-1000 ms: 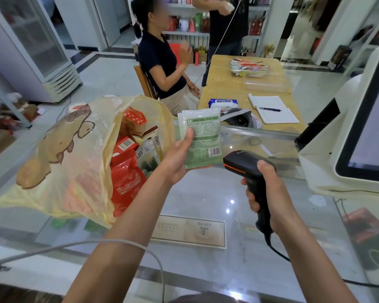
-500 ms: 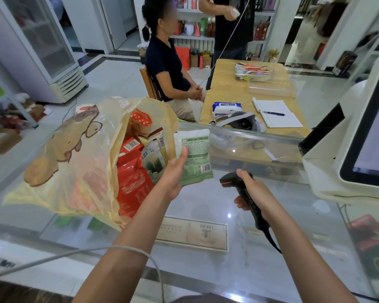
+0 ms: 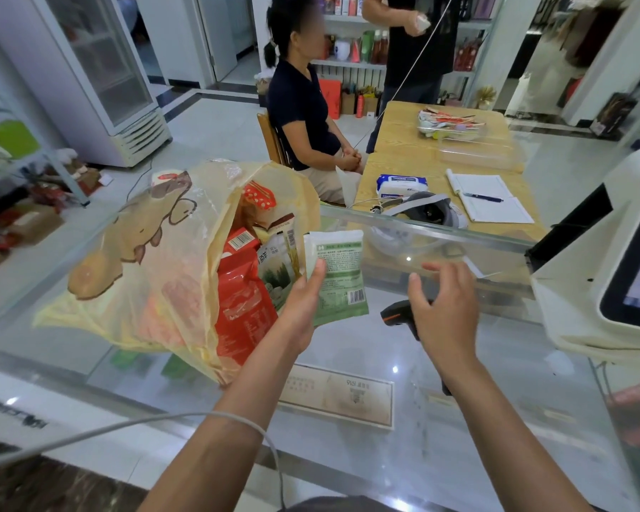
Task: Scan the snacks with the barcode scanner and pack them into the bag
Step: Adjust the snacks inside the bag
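While left hand (image 3: pixel 303 312) pinches the green packet (image 3: pixel 342 279), long axis upright, just right of the bag (image 3: pixel 134 260) mouth near the counter (image 3: pixel 459 437) left edge, right hand (image 3: pixel 444 312) hovers spread above the scanner (image 3: pixel 394 315).

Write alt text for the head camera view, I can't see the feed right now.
The left hand holds a green snack packet, barcode facing the camera, at the mouth of a yellow plastic bag already holding snacks. The right hand is open above the barcode scanner, which lies on the glass counter.
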